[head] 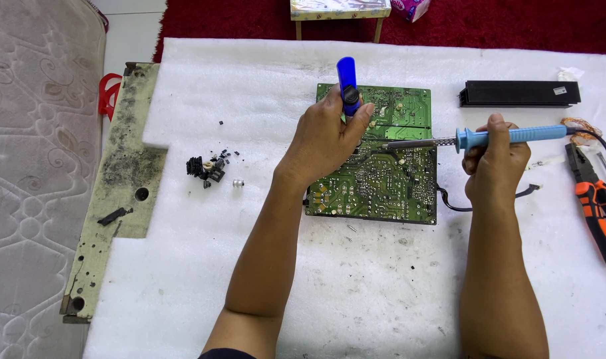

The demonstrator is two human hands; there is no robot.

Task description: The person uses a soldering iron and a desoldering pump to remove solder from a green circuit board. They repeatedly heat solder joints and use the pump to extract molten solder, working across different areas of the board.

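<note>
Circuit board (376, 179) lies flat, solder side up, on the white foam sheet (263, 266) covering the bench. Right hand (492, 166) has its grip clenched around the light-blue handle of the soldering iron (502, 137), held level so the metal tip reaches in over the board's middle. Left hand (326, 139) grasps a dark-blue suction pump (347, 83) upright, nose down by the iron's tip, likely so both meet at one joint. Left of the board sits a small heap of black removed parts (208, 167), well apart. Right of it, orange-handled pliers (599, 206); beyond it, a black finned bar (519, 94). Nothing blocks either tool.
</note>
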